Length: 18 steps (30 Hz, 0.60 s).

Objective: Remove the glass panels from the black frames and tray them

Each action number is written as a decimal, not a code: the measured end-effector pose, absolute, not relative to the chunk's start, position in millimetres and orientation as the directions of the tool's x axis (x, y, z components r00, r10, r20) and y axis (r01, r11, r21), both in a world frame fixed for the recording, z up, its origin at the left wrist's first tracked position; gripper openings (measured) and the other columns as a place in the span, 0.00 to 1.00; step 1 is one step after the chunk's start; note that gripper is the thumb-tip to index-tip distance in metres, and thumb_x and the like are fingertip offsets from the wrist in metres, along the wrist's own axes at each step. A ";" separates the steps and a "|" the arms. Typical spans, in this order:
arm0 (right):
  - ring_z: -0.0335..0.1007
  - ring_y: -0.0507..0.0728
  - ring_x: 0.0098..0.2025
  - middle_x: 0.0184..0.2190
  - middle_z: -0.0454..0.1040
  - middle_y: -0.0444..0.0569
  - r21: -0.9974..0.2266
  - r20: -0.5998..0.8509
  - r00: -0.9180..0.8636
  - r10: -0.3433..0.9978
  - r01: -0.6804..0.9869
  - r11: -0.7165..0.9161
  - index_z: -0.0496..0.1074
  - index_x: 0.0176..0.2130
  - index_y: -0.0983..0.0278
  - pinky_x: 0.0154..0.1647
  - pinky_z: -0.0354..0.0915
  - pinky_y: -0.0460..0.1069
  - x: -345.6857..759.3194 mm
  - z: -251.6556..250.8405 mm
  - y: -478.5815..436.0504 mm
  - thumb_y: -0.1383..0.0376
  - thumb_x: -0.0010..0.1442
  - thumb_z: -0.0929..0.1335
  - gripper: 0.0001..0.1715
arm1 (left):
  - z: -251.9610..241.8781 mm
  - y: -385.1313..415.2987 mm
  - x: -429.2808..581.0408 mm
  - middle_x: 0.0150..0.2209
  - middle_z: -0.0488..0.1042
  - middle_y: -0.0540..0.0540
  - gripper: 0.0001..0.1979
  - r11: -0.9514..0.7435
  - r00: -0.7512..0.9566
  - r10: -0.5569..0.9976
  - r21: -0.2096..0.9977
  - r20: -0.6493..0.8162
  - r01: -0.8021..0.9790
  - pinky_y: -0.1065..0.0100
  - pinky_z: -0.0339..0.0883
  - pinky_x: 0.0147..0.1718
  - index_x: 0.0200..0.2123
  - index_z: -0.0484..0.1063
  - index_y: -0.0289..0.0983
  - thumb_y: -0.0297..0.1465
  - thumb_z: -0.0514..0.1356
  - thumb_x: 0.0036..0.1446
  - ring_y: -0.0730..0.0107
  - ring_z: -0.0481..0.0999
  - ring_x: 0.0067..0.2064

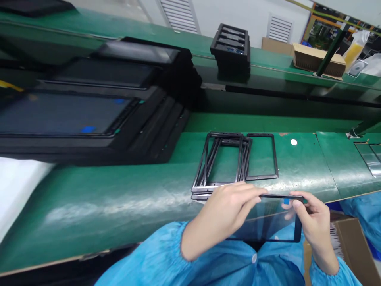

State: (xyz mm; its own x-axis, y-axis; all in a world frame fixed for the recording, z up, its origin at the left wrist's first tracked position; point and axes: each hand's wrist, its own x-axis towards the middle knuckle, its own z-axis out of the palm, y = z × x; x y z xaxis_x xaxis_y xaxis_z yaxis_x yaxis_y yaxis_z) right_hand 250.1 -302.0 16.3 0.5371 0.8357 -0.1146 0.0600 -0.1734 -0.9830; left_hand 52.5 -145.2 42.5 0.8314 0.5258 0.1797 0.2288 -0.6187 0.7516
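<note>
A dark glass panel in a thin black frame (274,222) is tilted in front of my body, past the front edge of the green table. My left hand (229,204) pinches its upper edge between thumb and fingers. At the panel's upper right corner my right hand (311,214) grips it, thumb on the face beside a small blue tab (286,201). Just beyond my left hand, several black rectangular frames (208,167) lie overlapping on the table (119,194). One single frame (276,159) lies flat to their right.
Stacked black trays with dark panels (143,131) stand at the left. On the shelf behind are a smaller black tray stack (233,55) and a cardboard box (320,61). White material (18,186) lies far left. Another person's blue sleeve (364,214) shows at right, near an open carton (354,246).
</note>
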 end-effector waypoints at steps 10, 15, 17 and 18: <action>0.87 0.61 0.35 0.46 0.88 0.57 -0.953 -0.238 0.461 0.855 -0.280 -0.114 0.84 0.55 0.61 0.34 0.79 0.51 259.9 4.2 -290.6 0.43 0.67 0.73 0.30 | 32.6 -162.0 59.7 0.48 0.87 0.34 0.25 0.257 0.726 0.619 0.950 -0.301 0.176 0.67 0.78 0.29 0.57 0.80 0.34 0.47 0.59 0.70 0.57 0.88 0.37; 0.80 0.59 0.21 0.20 0.82 0.53 -0.969 -0.214 0.495 0.842 -0.214 -0.121 0.86 0.35 0.66 0.25 0.76 0.50 256.4 1.6 -287.3 0.38 0.67 0.70 0.35 | 28.8 -170.2 56.4 0.49 0.86 0.31 0.31 0.402 0.698 0.629 0.912 -0.342 0.084 0.67 0.80 0.28 0.55 0.80 0.35 0.55 0.66 0.63 0.54 0.88 0.37; 0.79 0.59 0.20 0.21 0.82 0.54 -0.978 -0.184 0.489 0.853 -0.174 -0.111 0.84 0.28 0.66 0.24 0.76 0.50 253.9 4.6 -285.4 0.38 0.67 0.69 0.38 | 28.1 -172.4 56.6 0.49 0.86 0.31 0.32 0.416 0.689 0.634 0.906 -0.350 0.078 0.66 0.80 0.27 0.55 0.80 0.35 0.56 0.67 0.62 0.54 0.88 0.36; 0.79 0.59 0.20 0.21 0.82 0.55 -0.983 -0.168 0.491 0.855 -0.154 -0.105 0.83 0.26 0.66 0.24 0.75 0.50 253.3 6.1 -285.2 0.38 0.68 0.69 0.38 | 27.2 -173.2 56.5 0.49 0.86 0.31 0.32 0.419 0.685 0.637 0.905 -0.353 0.077 0.66 0.80 0.27 0.55 0.80 0.35 0.56 0.67 0.61 0.53 0.88 0.36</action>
